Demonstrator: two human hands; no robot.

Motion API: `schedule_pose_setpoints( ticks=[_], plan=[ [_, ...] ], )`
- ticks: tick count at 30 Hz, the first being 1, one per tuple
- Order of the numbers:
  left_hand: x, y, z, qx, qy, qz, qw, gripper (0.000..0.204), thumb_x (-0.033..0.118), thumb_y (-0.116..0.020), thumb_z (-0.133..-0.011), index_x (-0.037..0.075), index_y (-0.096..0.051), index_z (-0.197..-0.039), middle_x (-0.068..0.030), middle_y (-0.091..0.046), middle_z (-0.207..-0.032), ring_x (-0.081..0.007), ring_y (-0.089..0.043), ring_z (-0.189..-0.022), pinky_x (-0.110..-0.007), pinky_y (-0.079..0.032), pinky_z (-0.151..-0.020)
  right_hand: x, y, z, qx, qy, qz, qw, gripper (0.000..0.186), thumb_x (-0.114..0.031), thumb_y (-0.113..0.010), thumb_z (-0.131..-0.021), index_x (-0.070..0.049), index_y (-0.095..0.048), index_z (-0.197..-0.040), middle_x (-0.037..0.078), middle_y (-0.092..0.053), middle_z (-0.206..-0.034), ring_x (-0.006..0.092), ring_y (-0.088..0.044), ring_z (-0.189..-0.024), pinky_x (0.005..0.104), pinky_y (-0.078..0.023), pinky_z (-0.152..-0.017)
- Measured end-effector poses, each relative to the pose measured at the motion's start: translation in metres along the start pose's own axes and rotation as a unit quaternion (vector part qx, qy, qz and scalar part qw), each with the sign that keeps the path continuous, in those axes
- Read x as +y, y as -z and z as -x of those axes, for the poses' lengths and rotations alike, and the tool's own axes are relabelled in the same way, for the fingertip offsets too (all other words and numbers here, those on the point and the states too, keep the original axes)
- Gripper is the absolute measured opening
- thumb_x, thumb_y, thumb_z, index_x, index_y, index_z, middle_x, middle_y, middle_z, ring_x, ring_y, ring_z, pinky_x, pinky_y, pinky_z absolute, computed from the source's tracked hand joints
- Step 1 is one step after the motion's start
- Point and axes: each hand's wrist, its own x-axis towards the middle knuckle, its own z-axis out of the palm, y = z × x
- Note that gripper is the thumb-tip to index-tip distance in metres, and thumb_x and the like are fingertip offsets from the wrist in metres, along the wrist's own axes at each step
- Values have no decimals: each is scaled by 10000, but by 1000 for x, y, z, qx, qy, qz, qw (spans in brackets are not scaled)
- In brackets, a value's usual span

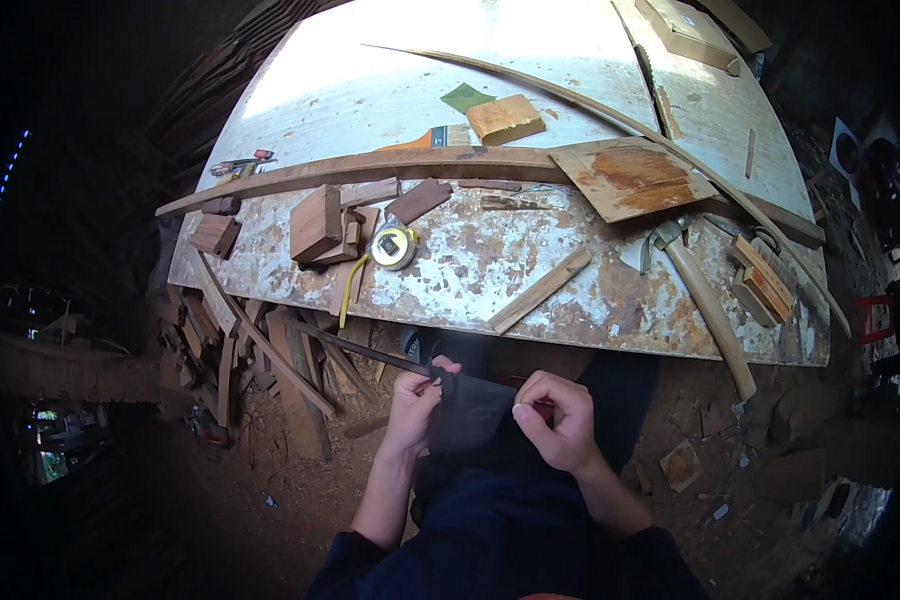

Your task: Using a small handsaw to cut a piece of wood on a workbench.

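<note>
Daylight is falling across a broad wooden workbench with worn, white-and-brown patchy paint (460, 285), while the sawdust-strewn brown floor (270, 520) around it is lying in shadow. Just off the bench's near edge, a long, narrow, dark strip (370, 352) is running out from the person's left hand (415, 405) toward the upper left, its long axis slanting gently downward to the right, so that its line is pointing across the body toward the right hand (562, 418). Of the two, the left hand is sitting nearer to it and is gripping its near end between thumb and curled fingers; its far end is reaching over a heap of rough brown wooden offcuts (295, 400). The right hand is resting apart from the strip, at about the same height, fingers bent and thumb pressing in, closing around a small dark-red piece (543, 410) that is mostly hiding behind the fingers. Between the hands, a dim grey, flat-looking panel (475, 410) is spanning the gap, narrower on the left-hand side's upper corner than I can trace; whether it is joining the strip or the red piece, I cannot tell. The strip itself is looking almost black, straight, slim and matt, its material uncertain in this gloom. Above, on the bench, a round yellow-and-white tape measure (393, 247) is lying with its yellow tongue hanging over the edge.
</note>
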Motion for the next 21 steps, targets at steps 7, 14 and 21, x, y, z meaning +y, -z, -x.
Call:
schedule_pose_setpoints(
  ticks=[7, 14, 21],
  plan=[
    [10, -26, -5, -156, 6, -95, 983, 213, -76, -670, -896, -65, -736, -1098, -62, -620, -1034, -146, -616, -976, -268, -508, -850, 4, 13, -18, -157, -58, 101, 981, 226, -167, -735, -911, 9, -653, -1026, 147, -670, -784, 245, -674, -692, 349, -507, -657],
    [12, -42, 0, -185, -8, -218, 958, 156, -64, -699, -876, -33, -748, -1021, -48, -630, -989, -140, -630, -913, -273, -509, -804, 20, 11, -9, -189, -22, 97, 977, 170, -113, -673, -930, 5, -651, -1051, 171, -670, -818, 324, -684, -733, 385, -509, -660],
    [-8, -47, 3, -147, -91, -248, 953, 297, 46, -837, -804, -57, -671, -1028, -110, -683, -998, -178, -646, -958, -295, -517, -858, 32, 10, -1, -151, -100, 57, 982, 276, -81, -612, -956, 32, -617, -1208, 171, -688, -857, 201, -692, -760, 322, -510, -710]
  ],
)
